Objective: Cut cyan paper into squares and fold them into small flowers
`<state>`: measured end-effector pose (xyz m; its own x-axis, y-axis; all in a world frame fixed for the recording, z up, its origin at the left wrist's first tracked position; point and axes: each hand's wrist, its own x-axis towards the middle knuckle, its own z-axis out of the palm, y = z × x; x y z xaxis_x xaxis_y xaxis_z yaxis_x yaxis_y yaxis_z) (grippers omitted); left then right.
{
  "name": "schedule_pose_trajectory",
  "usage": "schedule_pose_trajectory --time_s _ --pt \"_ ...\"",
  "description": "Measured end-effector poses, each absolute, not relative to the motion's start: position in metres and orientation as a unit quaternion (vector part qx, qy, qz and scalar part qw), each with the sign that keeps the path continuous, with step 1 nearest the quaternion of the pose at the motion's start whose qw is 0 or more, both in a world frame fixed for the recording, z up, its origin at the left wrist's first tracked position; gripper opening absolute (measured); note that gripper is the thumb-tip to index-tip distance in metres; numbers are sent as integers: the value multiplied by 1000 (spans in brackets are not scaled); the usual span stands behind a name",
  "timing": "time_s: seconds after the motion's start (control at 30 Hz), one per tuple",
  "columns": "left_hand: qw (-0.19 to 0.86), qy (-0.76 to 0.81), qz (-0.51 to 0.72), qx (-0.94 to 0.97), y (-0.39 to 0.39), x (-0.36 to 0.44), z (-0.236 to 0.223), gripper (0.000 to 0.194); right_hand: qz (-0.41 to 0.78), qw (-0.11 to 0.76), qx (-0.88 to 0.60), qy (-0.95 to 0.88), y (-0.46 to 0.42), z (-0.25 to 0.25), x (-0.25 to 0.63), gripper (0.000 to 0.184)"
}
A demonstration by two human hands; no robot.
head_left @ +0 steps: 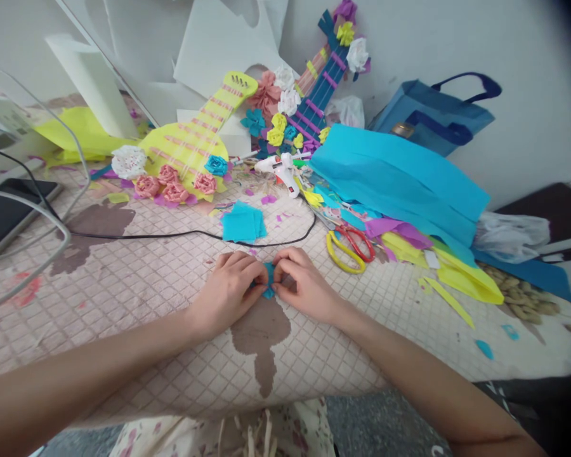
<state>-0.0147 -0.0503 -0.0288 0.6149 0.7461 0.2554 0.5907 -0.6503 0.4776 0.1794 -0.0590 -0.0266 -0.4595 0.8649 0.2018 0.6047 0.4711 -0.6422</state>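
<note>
Between my two hands, just above the table, is a small piece of blue crepe paper, mostly covered by fingers. My left hand pinches its left side and my right hand pinches its right side. Farther back lies a small stack of blue paper squares. Scissors with one yellow and one red handle rest to the right of my right hand. A white glue gun stands behind the stack among paper scraps.
A yellow paper guitar with paper flowers and a blue paper guitar lean at the back. A black cord crosses the table. Large blue paper, yellow strips and a blue bag lie right; a dark tablet-like device lies left.
</note>
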Motion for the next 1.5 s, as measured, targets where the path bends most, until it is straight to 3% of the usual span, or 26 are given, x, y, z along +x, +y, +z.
schedule_pose_trajectory --time_s 0.67,1.5 --pt "237 368 233 868 -45 -21 -26 3 253 271 -450 -812 -60 -27 179 14" --pt "234 371 238 867 -45 -20 -27 4 229 258 -461 -817 -62 -29 176 15"
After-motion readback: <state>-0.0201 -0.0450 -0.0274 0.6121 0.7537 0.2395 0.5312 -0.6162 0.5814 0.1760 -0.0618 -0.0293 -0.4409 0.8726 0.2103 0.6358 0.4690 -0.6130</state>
